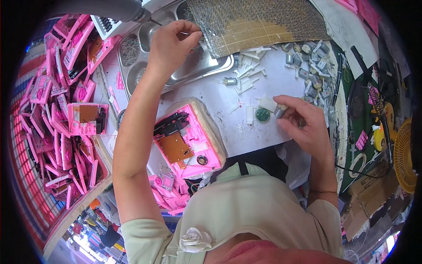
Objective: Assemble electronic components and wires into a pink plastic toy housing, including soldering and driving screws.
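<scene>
My left hand is over the compartment metal tray, its thumb and fingertips pinched together by the edge of a bubble-wrapped cardboard sheet. Whatever those fingers hold is too small to make out. Between the thumb and fingers of my right hand is a small silver motor, close to a white plastic part. A round green piece and a white block lie beside it. In front of me, a pink plastic housing with a brown circuit board rests tilted on a pale pad.
An electric screwdriver hangs at the upper left, its bit near my left hand. Many pink housings are heaped at the left. Loose motors and white parts spread across the far right of the table. A yellow basket stands far right.
</scene>
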{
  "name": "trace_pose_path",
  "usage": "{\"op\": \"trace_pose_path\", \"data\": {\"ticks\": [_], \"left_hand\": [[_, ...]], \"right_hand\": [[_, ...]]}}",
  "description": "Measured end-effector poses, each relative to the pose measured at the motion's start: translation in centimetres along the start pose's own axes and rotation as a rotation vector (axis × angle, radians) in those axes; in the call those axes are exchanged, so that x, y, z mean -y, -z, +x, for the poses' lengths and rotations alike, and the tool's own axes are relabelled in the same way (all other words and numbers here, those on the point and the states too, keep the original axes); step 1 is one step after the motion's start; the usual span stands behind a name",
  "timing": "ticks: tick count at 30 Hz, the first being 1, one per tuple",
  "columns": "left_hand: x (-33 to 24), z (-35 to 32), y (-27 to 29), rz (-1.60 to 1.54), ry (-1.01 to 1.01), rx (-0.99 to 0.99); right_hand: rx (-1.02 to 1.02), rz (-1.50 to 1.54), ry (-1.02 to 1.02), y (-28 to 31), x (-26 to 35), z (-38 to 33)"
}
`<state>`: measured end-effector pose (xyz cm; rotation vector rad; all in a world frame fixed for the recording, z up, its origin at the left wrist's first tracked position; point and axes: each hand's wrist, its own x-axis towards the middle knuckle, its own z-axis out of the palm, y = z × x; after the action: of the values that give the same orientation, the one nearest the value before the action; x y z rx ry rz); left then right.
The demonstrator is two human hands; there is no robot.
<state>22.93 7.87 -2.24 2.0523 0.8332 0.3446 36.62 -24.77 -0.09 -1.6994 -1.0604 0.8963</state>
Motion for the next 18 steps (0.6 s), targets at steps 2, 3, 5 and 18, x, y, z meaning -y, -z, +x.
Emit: {"op": "trace_pose_path", "data": {"ticks": [2,3,5,18], "left_hand": [[0.38,-0.05,-0.14,0.092,-0.083,-0.011],[0.5,-0.06,-0.2,0.138,-0.125,-0.016],[0.39,-0.15,-0.29,0.168,-0.15,-0.03],[-0.03,-0.15,-0.74,0.351,-0.305,-0.114]], "right_hand": [[0.003,0.001,0.003,-0.01,0.01,0.13],[0.004,0.0,0.007,-0.05,-0.03,0.17],[0.002,-0.006,0.009,-0.01,0.03,0.19],[-0.014,-0.014,-0.012,-0.17,0.07,0.22]]}}
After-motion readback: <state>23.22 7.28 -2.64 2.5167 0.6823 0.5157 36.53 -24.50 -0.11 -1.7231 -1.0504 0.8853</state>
